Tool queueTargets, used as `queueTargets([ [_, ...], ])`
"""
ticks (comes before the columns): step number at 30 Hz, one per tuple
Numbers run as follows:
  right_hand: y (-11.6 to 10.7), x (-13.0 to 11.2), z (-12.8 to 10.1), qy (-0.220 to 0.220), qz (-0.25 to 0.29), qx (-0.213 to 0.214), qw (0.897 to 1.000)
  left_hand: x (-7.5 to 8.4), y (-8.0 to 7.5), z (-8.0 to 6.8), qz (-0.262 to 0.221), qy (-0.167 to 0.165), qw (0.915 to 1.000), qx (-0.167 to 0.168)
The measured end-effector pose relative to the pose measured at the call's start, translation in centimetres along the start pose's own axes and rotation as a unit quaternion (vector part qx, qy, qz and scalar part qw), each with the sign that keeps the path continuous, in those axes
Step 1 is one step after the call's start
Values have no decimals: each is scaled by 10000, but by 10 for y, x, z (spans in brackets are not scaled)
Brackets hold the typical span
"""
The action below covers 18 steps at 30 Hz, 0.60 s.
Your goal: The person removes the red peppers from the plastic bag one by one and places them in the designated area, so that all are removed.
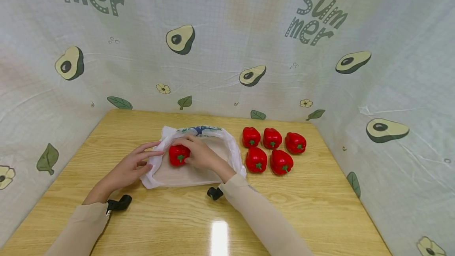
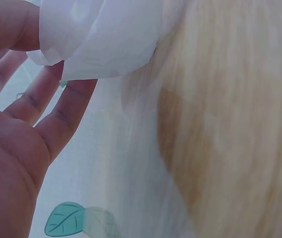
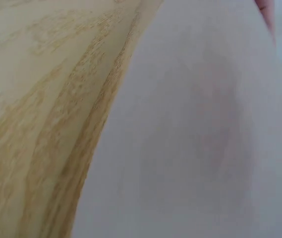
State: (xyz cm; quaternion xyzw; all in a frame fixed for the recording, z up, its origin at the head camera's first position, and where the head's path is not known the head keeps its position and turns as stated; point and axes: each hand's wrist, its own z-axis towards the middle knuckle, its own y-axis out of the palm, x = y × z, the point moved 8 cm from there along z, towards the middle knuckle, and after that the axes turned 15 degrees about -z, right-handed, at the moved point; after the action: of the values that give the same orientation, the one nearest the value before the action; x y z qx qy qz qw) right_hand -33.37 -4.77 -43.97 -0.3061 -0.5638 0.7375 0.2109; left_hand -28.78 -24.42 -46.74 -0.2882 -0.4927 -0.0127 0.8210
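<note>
In the head view a white plastic bag (image 1: 232,149) lies spread on the table with its mouth open towards me. My left hand (image 1: 129,169) is at its left edge and holds the rim with thumb and fingers. The left wrist view shows the thin plastic (image 2: 111,39) covering the fingertips of that hand (image 2: 12,144). Inside the mouth, my right hand (image 1: 202,154) grips a red bell pepper (image 1: 176,154), its green stem facing me. White plastic (image 3: 190,129) fills most of the right wrist view and hides the pepper there.
Several more red bell peppers (image 1: 256,160) sit in two rows right of the bag on the wooden table (image 1: 170,220). A printed cloth (image 1: 220,31) with avocados and leaves hangs behind and at both sides. Each wrist carries a black camera mount (image 1: 121,203).
</note>
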Motion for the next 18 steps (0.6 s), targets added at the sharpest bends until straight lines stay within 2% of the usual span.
queueTargets([
  [11, -26, 7, -31, 91, 116, -119, 9998, 0, 0, 0, 343, 129, 9993, 61],
  [18, -46, 16, -58, 150, 154, 76, 9997, 0, 0, 1, 355, 114, 9993, 54],
])
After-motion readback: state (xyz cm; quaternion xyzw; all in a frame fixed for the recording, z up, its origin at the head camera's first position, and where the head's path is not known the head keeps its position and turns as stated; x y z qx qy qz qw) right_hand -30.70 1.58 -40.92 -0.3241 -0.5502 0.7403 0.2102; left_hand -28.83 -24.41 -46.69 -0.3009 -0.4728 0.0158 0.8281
